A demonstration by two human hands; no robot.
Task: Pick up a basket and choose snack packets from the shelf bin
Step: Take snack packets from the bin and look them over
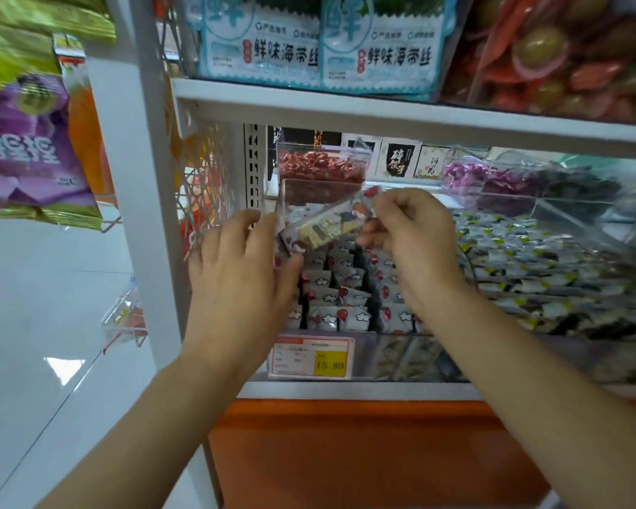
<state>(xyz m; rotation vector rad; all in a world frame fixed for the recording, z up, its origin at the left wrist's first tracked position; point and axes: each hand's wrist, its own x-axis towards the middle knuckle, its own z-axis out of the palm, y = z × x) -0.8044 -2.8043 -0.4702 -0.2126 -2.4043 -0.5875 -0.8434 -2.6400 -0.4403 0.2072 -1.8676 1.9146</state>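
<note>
The person is standing close to the shelving and holding one snack packet [327, 225] up between both hands, just above the shelf bin [390, 356] it belongs to. The right hand [415, 244] is pinching the packet's right end between thumb and curled fingers. The left hand [235, 262] is lying looser, fingers spread, with thumb and forefinger touching the packet's left end. No basket is showing anywhere, so I cannot tell where it is.

To my eye the choosing is going on now. Doing it well means letting the right hand's pinch carry the packet while the left only steadies it. It also means lifting clear of the bin's clear walls, so the white packets [346, 314] stacked below are not being dragged out.

A yellow price tag [313, 358] is hanging on the bin's near face. Further in, a small clear bin of red sweets [320, 167] is sitting behind it, and to the right a wider bin of dark and white packets [547, 259] is running along the shelf. Above, blue seaweed packs [320, 49] are standing on the white upper shelf [382, 108]. On the left a purple bag [26, 141] is hanging over pale glossy floor [34, 288], and an orange base panel [346, 453] is sitting nearest.
</note>
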